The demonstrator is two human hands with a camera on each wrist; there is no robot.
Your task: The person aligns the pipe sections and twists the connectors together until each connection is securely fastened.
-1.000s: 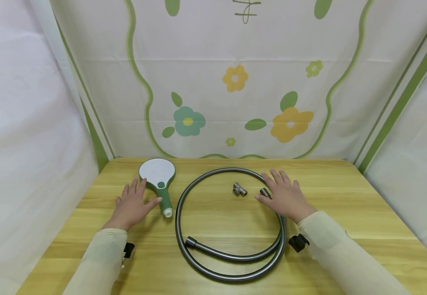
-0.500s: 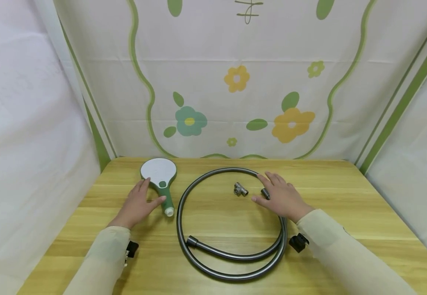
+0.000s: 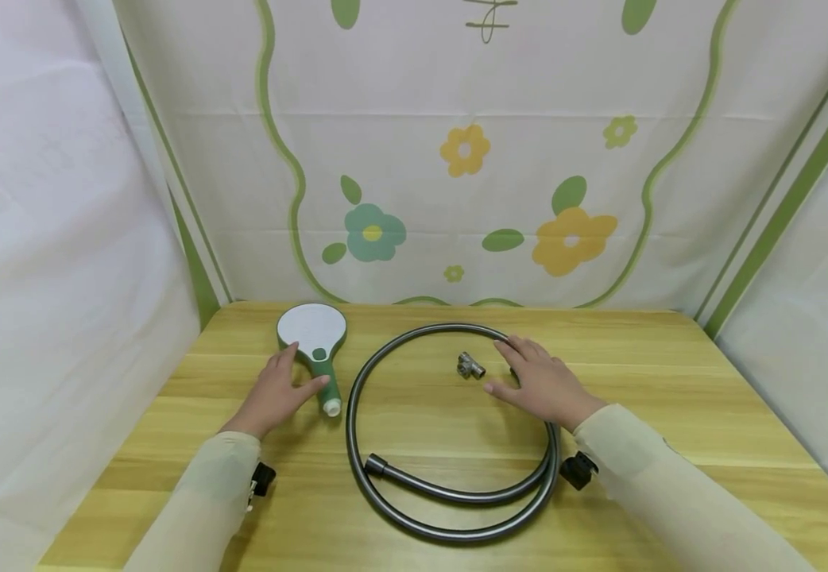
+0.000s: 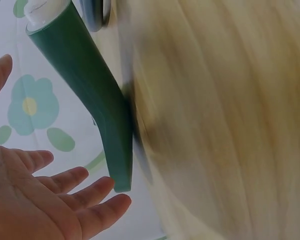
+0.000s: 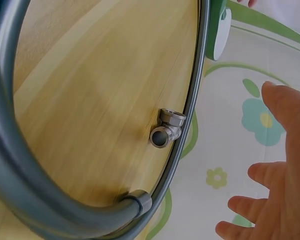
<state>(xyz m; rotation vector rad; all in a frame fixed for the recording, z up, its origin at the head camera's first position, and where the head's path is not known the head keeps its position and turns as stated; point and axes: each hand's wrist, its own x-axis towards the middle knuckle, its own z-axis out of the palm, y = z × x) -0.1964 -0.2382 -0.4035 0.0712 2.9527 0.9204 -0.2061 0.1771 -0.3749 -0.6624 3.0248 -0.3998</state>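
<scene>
A green-and-white handheld shower head [image 3: 311,326] lies at the table's left, its green handle pointing toward the person. Beside it is my left hand [image 3: 271,396], fingers spread, thumb over the handle's edge in the head view; in the left wrist view its fingertips [image 4: 121,201] come right up to the green body [image 4: 90,85]. A dark grey shower hose [image 3: 354,413] is coiled in a loop mid-table. My right hand [image 3: 544,383], fingers loosely extended, is over the loop's right side and hides one hose end. Inside the loop sits a metal T-shaped fitting [image 3: 470,365], left of my right thumb.
The wooden table [image 3: 671,397] backs onto a white cloth [image 3: 400,167] printed with flowers, and more white cloth hangs at both sides. The hose's other end [image 3: 377,464] points left inside the loop. A small black device [image 3: 578,470] is worn at the right wrist.
My left hand has come a little to the right, closer over the shower head's handle. My right hand has shifted slightly left with its fingers lower, covering the hose end. The objects stay put.
</scene>
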